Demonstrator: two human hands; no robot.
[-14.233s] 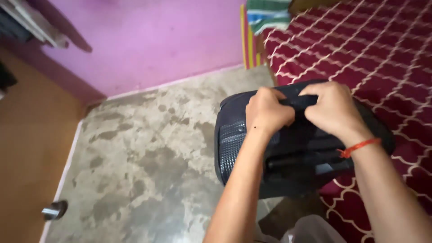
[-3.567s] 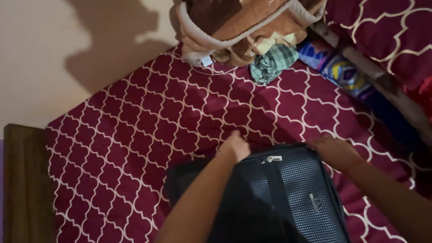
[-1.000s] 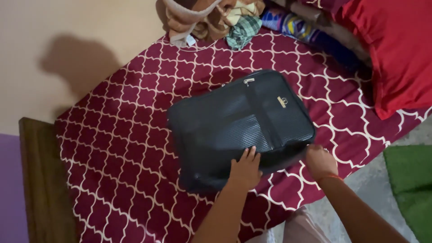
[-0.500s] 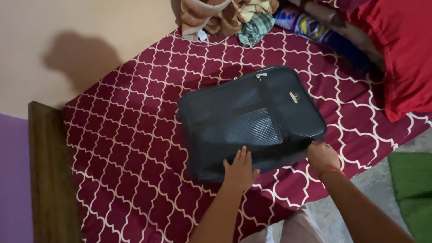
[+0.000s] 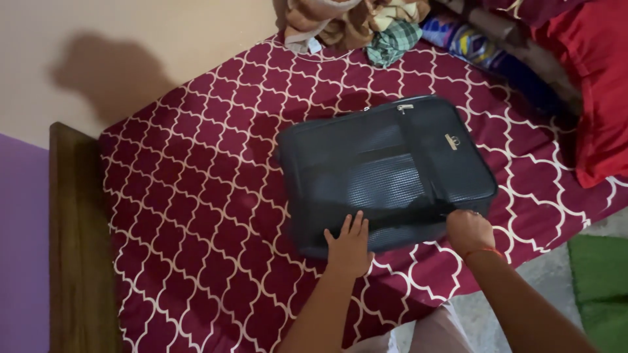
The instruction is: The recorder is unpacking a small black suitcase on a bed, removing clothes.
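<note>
Bag [image 5: 386, 173] slightly further right; left hand [image 5: 348, 245] flat, grip open, right hand [image 5: 468, 230] closed on its edge.

Right hand [image 5: 468, 230] fingers curl (unseen) under the black bag [image 5: 386, 171] edge.

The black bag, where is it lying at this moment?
In the head view the black bag lies flat on the maroon patterned bedsheet, right of centre. The left hand rests flat on its near edge and the right hand is at its near right corner.

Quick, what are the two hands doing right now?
Left hand: open, fingers spread flat on the near edge of the black bag.
Right hand: closed at the bag's near corner; what it grips cannot be told.
</note>
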